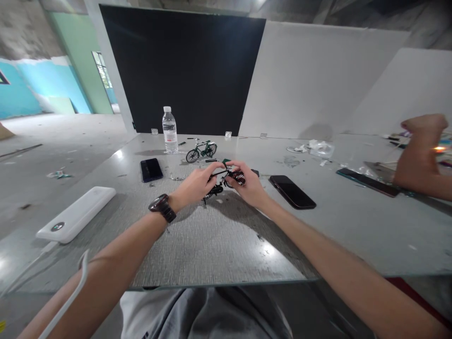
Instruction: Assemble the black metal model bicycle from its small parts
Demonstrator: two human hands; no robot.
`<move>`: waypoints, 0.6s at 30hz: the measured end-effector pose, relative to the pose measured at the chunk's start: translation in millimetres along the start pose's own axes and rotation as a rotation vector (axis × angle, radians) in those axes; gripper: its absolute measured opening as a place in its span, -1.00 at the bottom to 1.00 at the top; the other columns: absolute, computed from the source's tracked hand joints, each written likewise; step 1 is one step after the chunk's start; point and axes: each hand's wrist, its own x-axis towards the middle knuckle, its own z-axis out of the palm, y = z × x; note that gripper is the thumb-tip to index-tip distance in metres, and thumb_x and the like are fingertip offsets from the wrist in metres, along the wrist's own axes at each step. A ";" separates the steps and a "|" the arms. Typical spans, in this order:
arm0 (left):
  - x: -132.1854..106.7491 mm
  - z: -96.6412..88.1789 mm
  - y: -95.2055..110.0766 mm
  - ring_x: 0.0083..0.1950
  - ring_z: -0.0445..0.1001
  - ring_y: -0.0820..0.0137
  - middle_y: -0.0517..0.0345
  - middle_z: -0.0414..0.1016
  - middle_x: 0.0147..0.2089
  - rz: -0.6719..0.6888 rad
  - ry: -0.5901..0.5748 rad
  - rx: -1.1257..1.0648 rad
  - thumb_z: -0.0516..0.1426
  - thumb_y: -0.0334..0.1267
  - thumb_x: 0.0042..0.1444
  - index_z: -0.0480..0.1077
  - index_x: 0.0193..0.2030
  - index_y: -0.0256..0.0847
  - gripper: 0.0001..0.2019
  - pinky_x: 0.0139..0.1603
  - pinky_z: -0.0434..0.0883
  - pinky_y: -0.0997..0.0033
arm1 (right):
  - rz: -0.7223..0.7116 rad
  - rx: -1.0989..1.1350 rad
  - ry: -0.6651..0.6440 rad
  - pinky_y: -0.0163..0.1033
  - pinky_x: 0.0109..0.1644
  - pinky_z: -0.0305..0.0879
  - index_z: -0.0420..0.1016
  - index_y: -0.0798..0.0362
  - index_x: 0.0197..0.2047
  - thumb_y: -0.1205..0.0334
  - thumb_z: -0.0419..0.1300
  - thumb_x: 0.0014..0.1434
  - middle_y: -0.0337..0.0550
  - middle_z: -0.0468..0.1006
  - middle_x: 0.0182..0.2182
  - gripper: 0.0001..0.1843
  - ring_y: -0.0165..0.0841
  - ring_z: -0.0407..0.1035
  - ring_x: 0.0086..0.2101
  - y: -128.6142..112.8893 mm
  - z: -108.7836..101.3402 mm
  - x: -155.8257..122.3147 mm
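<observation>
Both my hands are closed around a small dark model bicycle (216,189) just over the table. My left hand (197,185), with a black watch on its wrist, grips the frame from the left. Fingers of my right hand (249,184) pinch the other end, close to a dark wheel with reddish spokes (238,177). Parts of the model are hidden behind my fingers. Beyond my hands a green model bicycle (202,150) stands upright. Small silvery parts (177,178) lie to the left of my left hand.
A water bottle (170,132) stands at the back left, near a phone (151,169). Another phone (292,191) lies right of my hands. A white power bank (76,214) with a cable is at left. Another person's arm (416,160) rests at right, by a dark flat object (367,182).
</observation>
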 end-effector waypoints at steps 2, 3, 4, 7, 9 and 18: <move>-0.1 0.1 -0.6 -0.57 0.21 0.44 0.34 0.27 -0.52 -0.004 -0.001 -0.001 -0.03 -0.36 0.39 0.24 0.34 -0.10 -0.59 -0.39 0.21 0.39 | 0.009 -0.007 -0.006 -0.17 -0.21 0.35 0.40 -0.05 0.19 -0.05 0.19 0.38 -0.12 0.48 -0.18 -0.59 -0.31 0.38 -0.30 -1.1 0.2 0.0; 0.0 0.0 -0.6 -0.56 0.21 0.44 0.33 0.28 -0.51 -0.006 0.002 -0.004 -0.03 -0.36 0.39 0.22 0.35 -0.11 -0.58 -0.40 0.21 0.39 | 0.020 -0.010 -0.006 -0.18 -0.22 0.34 0.41 -0.03 0.18 -0.09 0.15 0.40 -0.13 0.48 -0.20 -0.58 -0.31 0.37 -0.30 -1.2 0.5 0.1; 0.0 -0.3 -0.2 -0.56 0.21 0.44 0.33 0.28 -0.51 -0.008 0.005 -0.008 -0.02 -0.35 0.38 0.20 0.38 -0.11 -0.55 -0.41 0.20 0.39 | 0.036 -0.013 -0.004 -0.19 -0.24 0.32 0.41 -0.02 0.16 -0.13 0.10 0.42 -0.13 0.48 -0.23 -0.57 -0.31 0.36 -0.32 -0.9 1.0 0.3; -0.5 -1.9 2.8 -0.58 0.18 0.45 0.36 0.23 -0.54 -0.019 -0.013 -0.012 -0.01 -0.36 0.37 0.10 0.47 -0.08 -0.45 -0.43 0.18 0.40 | 0.082 -0.006 -0.007 -0.19 -0.25 0.29 0.44 0.00 0.04 -0.22 -0.01 0.45 -0.17 0.46 -0.31 -0.52 -0.31 0.33 -0.35 2.1 2.3 1.8; -1.1 -2.8 5.5 -0.60 0.14 0.45 0.38 0.17 -0.58 -0.022 -0.027 -0.001 -0.01 -0.36 0.37 0.08 0.51 -0.04 -0.42 -0.43 0.18 0.39 | 0.096 0.012 -0.025 -0.19 -0.24 0.28 0.44 0.00 -0.04 -0.26 -0.01 0.43 -0.18 0.46 -0.33 -0.50 -0.30 0.31 -0.35 4.9 2.7 3.5; 0.5 2.5 0.1 -0.53 0.24 0.43 0.28 0.36 -0.46 -0.001 -0.036 -0.026 -0.06 -0.30 0.44 0.13 0.49 -0.13 -0.49 -0.33 0.29 0.38 | 0.044 -0.012 0.021 -0.15 -0.15 0.31 0.47 0.02 -0.10 -0.28 0.02 0.40 -0.10 0.50 -0.26 -0.48 -0.24 0.37 -0.25 2.9 -2.5 9.2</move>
